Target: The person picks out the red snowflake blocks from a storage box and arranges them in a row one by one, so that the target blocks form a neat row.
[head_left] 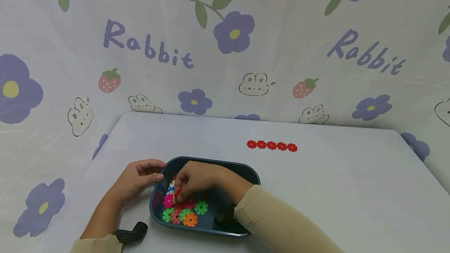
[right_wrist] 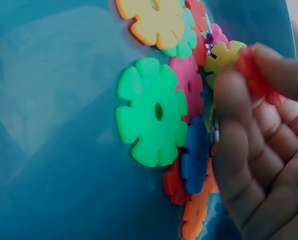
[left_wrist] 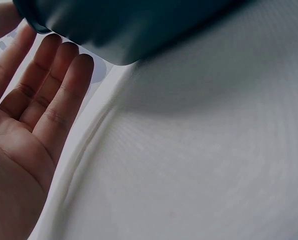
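In the head view, a dark blue plastic tray holds several flower-shaped plastic discs, among them an orange disc and a green disc. My right hand reaches down into its left part. Between thumb and index finger it pinches a red flower disc, seen almost edge-on in the right wrist view. A yellow disc lies right behind those fingertips. At the tray's left end is my left hand, thumb and index fingertips at the rim, the other fingers fairly straight beside the outer wall.
Beyond the tray, a row of several red flower discs lies joined edge to edge on the white table. A patterned cloth hangs behind the table. A black wrist device is on the left wrist.
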Available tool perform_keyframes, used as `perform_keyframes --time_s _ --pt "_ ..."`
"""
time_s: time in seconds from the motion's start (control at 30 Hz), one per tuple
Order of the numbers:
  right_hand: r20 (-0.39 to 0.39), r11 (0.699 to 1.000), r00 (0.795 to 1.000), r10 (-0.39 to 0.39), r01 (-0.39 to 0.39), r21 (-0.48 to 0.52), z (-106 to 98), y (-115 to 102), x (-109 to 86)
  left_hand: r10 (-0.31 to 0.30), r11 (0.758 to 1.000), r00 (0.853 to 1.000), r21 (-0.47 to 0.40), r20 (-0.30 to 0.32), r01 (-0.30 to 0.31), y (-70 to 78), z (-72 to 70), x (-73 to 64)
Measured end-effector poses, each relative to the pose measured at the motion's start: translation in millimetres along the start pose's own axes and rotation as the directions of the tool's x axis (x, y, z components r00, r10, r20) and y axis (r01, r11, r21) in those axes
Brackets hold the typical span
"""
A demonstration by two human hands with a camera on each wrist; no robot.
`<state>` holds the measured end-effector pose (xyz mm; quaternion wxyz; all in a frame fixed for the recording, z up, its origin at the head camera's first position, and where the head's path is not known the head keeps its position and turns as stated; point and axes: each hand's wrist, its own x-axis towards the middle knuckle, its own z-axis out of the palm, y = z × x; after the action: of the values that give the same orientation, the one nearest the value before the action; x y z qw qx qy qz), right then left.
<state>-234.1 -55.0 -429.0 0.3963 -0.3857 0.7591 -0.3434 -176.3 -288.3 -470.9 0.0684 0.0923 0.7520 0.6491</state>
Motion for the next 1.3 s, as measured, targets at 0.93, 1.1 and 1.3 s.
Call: perform_keyframes --time_s 0.93,1.1,1.3 --pt "-0.053 0.997 0.998 -0.029 0.033 0.077 -8 -14 -6.5 -0.003 0.999 1.000 0.042 -0.008 0.003 1.2 0.0 1.1" --pt "-0.065 0.997 0.996 -0.063 0.066 0.034 -10 -14 -7.1 -0.007 0.999 1.000 0.038 -0.002 0.007 -0.4 -1.0 1.6" --pt "-0.131 0.993 0.985 -0.116 0.116 -0.009 -16 -21 -12.7 -0.027 0.999 1.000 0.025 -0.003 0.027 -2.8 -2.4 1.7"
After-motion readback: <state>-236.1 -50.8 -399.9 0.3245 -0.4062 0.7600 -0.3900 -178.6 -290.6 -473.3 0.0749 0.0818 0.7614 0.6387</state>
